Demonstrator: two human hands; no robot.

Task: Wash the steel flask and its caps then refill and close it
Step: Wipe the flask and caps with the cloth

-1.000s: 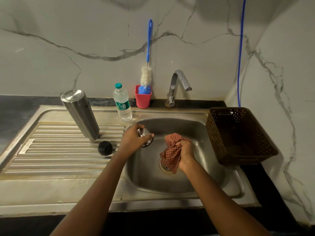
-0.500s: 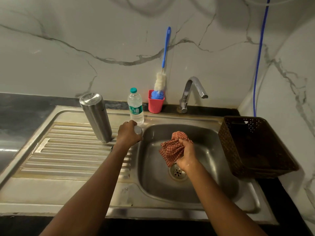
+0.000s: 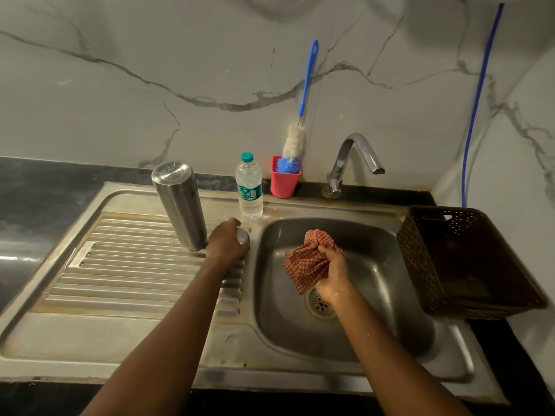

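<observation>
The flask (image 3: 180, 205) stands on end on the far part of the drainboard (image 3: 135, 274), a flat closed steel face up, left of the basin. Just right of its foot, the left hand (image 3: 226, 243) is down at the drainboard's right edge, its grip curled over a small steel cap (image 3: 244, 236), of which only a rounded bit shows past the fingers; whether the cap touches the drainboard cannot be told. The right hand (image 3: 333, 274) is over the basin of the sink (image 3: 390, 295), its grip closed on a bunched red checked cloth (image 3: 306, 265) that hangs clear above the drain (image 3: 319, 304). The two hands are apart, with the basin's left rim between them. A clear plastic bottle (image 3: 249, 190) with a green top stands upright on the sink's far rim, just beyond the left hand and right of the flask. Right of the bottle, a red cup (image 3: 283, 183) on the dark worktop (image 3: 45, 190) holds a long blue-handled brush (image 3: 304, 94), which leans against the marble wall (image 3: 150, 70). The tap (image 3: 354, 157) rises further right, its spout pointing right and downward over the basin's far edge; no water shows at it. A brown perforated basket (image 3: 420, 265) sits on the sink's right side, and a blue hose (image 3: 477, 100) runs down the wall behind it.
</observation>
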